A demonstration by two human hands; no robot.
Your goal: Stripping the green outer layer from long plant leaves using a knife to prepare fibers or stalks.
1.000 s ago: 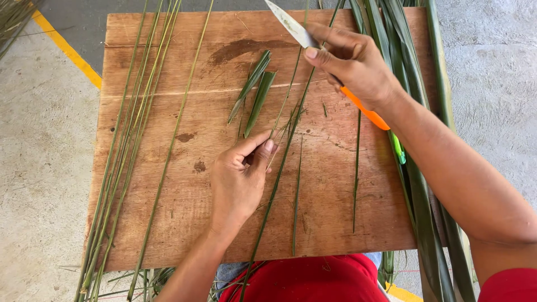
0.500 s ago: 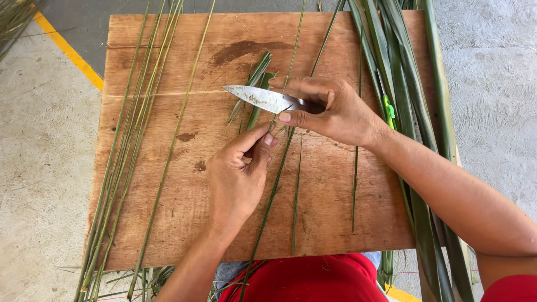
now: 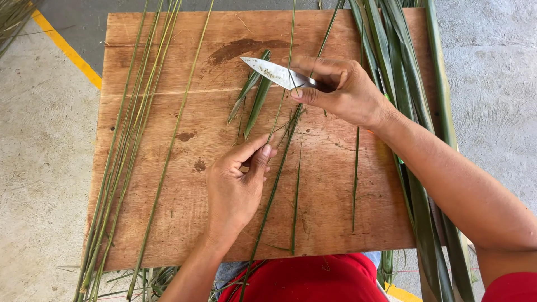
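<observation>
My right hand (image 3: 344,89) grips a knife (image 3: 277,72) with its steel blade pointing left over the wooden board (image 3: 184,67). The blade lies across a long thin green leaf rib (image 3: 274,184) that runs from the board's top down past its near edge. My left hand (image 3: 235,187) pinches that rib between thumb and forefinger near the board's middle. Just under the blade lie two short green leaf pieces (image 3: 251,95).
A bundle of stripped thin ribs (image 3: 126,145) lies along the board's left side. Broad green palm leaves (image 3: 417,112) lie down the right side, partly under my right arm. Loose slivers (image 3: 354,173) lie mid-board. Concrete floor with a yellow line (image 3: 67,50) surrounds it.
My right hand has brought the knife down from the board's top edge and turned the blade to point left, across the rib. My left hand has stayed pinching the rib.
</observation>
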